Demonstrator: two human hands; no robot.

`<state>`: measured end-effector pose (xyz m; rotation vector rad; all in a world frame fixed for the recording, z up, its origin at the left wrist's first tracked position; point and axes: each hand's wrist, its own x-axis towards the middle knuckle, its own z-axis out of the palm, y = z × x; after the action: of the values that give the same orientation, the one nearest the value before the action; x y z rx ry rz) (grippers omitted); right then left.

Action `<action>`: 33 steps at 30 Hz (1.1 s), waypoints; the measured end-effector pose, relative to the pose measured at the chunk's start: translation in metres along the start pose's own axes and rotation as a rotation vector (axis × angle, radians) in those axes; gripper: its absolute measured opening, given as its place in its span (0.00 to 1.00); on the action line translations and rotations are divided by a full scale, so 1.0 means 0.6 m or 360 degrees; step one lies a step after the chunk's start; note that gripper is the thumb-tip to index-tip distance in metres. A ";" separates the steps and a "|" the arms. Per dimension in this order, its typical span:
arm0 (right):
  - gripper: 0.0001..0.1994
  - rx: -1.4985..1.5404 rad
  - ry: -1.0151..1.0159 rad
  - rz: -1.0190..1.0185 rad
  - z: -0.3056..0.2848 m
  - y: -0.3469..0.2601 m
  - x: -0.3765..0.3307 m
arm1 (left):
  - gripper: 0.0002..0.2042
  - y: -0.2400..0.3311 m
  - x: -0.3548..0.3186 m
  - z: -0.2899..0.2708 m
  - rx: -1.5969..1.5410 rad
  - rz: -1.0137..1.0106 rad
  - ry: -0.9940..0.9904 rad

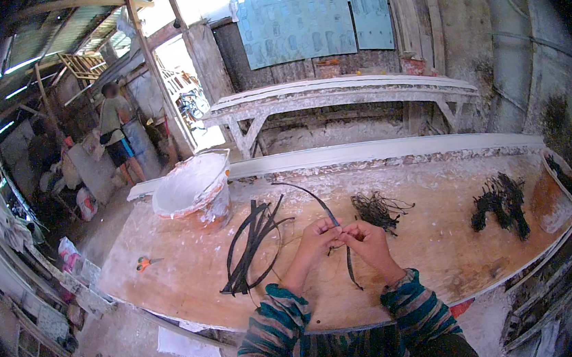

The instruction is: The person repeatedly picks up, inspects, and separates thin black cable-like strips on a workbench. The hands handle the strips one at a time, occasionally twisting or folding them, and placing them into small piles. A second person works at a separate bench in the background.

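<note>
Both my hands meet over the middle of the wooden table (172, 286), pinching one long, flat black strip (320, 201). My left hand (319, 237) closes on it from the left, and my right hand (369, 241) has its fingertips against the left one's. One end of the strip curves up and away to the far left; the other hangs down toward me between my wrists. Left of my hands lies a loose bundle of similar black strips (250, 251). Just beyond my right hand is a tangled pile of thin black strands (380, 212).
Orange-handled scissors (145, 263) lie at the left. A plaster-caked basin (190, 188) stands at the back left. Black bunches (502, 206) lie at the right beside an orange bucket (559, 197). A long white bench (340, 94) stands beyond. A person (116, 129) stands far left.
</note>
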<state>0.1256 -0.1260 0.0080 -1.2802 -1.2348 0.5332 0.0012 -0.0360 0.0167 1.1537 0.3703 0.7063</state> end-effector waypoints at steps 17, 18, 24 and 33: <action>0.04 0.0187 0.0044 0.0096 -0.004 -0.023 0.009 | 0.10 0.001 0.010 -0.008 -0.0022 -0.0080 0.0049; 0.04 0.0178 0.0045 0.0082 -0.004 -0.022 0.009 | 0.10 0.003 0.009 -0.007 -0.0005 -0.0077 0.0054; 0.04 0.0106 0.0026 0.0066 -0.006 -0.021 0.010 | 0.10 0.000 0.009 -0.010 -0.0042 -0.0054 0.0053; 0.06 0.0367 -0.0010 0.0157 -0.006 0.000 0.016 | 0.08 0.006 0.007 -0.007 -0.0042 -0.0063 0.0041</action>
<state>0.1318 -0.1191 0.0125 -1.1484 -1.0845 0.7296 0.0004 -0.0290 0.0189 1.1103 0.4035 0.6901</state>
